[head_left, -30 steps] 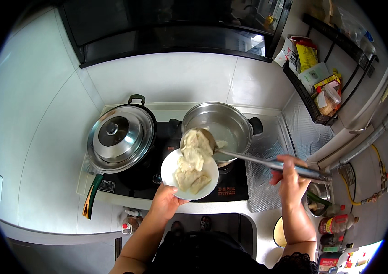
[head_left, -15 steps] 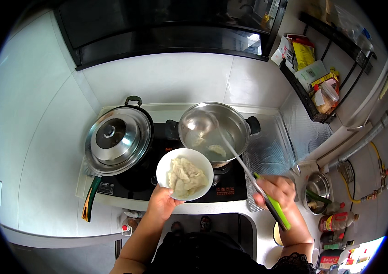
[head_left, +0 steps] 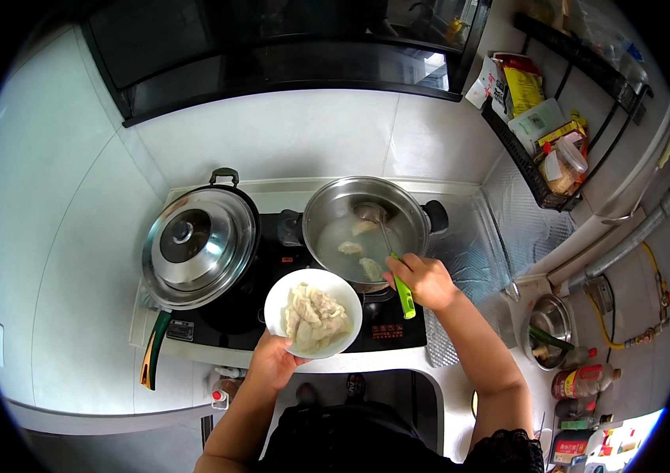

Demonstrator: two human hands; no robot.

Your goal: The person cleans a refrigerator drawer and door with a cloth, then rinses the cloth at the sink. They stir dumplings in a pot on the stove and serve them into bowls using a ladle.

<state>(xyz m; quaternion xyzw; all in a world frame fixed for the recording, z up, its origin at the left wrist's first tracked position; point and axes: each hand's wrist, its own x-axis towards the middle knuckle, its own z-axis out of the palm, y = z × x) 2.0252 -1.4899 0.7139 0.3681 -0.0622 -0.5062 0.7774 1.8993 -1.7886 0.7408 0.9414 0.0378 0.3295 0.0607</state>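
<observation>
My left hand grips the rim of a white bowl heaped with pale dumplings. The bowl is held over the front edge of the stove. In my right hand is a ladle with a green-ended handle; its round metal head dips into the cloudy water. The steel pot stands on the right side of the stove. Several dumplings lie in the water, one of them close to the ladle's head.
A lidded wok stands on the left of the black cooktop, its handle pointing forward. Foil sheeting covers the right side. A steel bowl and several bottles sit at the far right, below a wall rack of packets.
My right hand has moved left and toward the pot, lowering the ladle's head from above the pot into the water. The white bowl has shifted slightly toward me.
</observation>
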